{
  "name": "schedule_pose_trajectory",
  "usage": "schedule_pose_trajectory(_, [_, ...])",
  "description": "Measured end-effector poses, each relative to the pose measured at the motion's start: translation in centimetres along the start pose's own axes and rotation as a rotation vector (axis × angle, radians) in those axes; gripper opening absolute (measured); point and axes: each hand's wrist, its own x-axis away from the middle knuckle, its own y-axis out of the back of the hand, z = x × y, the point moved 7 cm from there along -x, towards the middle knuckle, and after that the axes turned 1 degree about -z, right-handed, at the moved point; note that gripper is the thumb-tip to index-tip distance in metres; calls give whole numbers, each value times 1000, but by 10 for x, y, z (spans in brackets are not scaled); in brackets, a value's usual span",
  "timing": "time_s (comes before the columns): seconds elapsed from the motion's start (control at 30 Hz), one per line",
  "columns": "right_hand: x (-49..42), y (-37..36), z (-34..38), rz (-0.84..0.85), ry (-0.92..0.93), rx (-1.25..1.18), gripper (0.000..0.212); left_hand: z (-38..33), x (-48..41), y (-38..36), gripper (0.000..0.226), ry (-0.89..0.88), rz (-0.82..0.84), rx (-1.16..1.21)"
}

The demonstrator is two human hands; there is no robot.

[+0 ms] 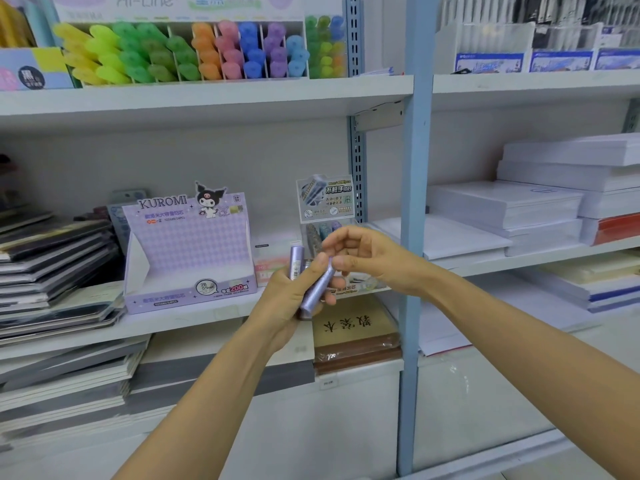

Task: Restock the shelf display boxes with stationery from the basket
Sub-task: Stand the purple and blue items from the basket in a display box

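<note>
From the head camera, the left hand (294, 294) covers the lower ends of the lead tubes (297, 263) it grips, so their number cannot be counted; two show plainly, and a sliver of something between them is too blurred to name. The right hand (367, 258) hides most of the small display box (325, 199) behind it, leaving its printed header card and a few grey, teal and purple tube tops in sight. The fine print on both boxes is hard to read. The tubes are slim, pale metallic purple cylinders. One stands nearly upright with a white barcode label on its side, and the tilted tube (317, 289) leans to the right with its top higher than its base. The left fingers are curled round the bundle, with the thumb lying across the front of it. The right hand's fingers are bent, and its thumb and forefinger pinch the upper tip of the tilted tube. The tubes are held in the air in front of the middle shelf (207, 322), between the purple Kuromi display box (187, 258) on the left and the small display box on the right, touching neither.
</note>
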Motion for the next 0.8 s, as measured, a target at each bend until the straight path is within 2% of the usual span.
schedule_pose_trajectory(0.13, [6, 27, 11, -195, -6, -64, 25, -7, 4, -2, 48, -28, 40, -52])
schedule_pose_trajectory(0.2, [9, 27, 8, -206, -60, -73, 28, -7, 3, -5, 41, -45, 24, -77])
schedule_pose_trajectory(0.3, [14, 24, 0, -213, -92, -36, 19, -4, 0, -11, 37, -55, -11, -115])
schedule_pose_trajectory(0.4, [16, 48, 0, -419, -56, -36, 13, 0, -7, -7, 27, -25, -63, -63])
schedule_pose_trajectory(0.5, [18, 75, -10, -605, -93, 168, 8, 3, -12, 2, 21, -21, -91, -42])
schedule_pose_trajectory(0.6, [15, 76, -34, -579, -234, 407, 8, 0, -13, 4, 22, -85, -73, -105])
schedule_pose_trajectory(0.67, [13, 71, -48, -561, -315, 362, 10, -3, -13, 4, 23, -120, -62, -144])
schedule_pose_trajectory(0.8, [6, 61, -51, -555, -291, 244, 10, -9, -20, 12, 26, -142, -91, -199])
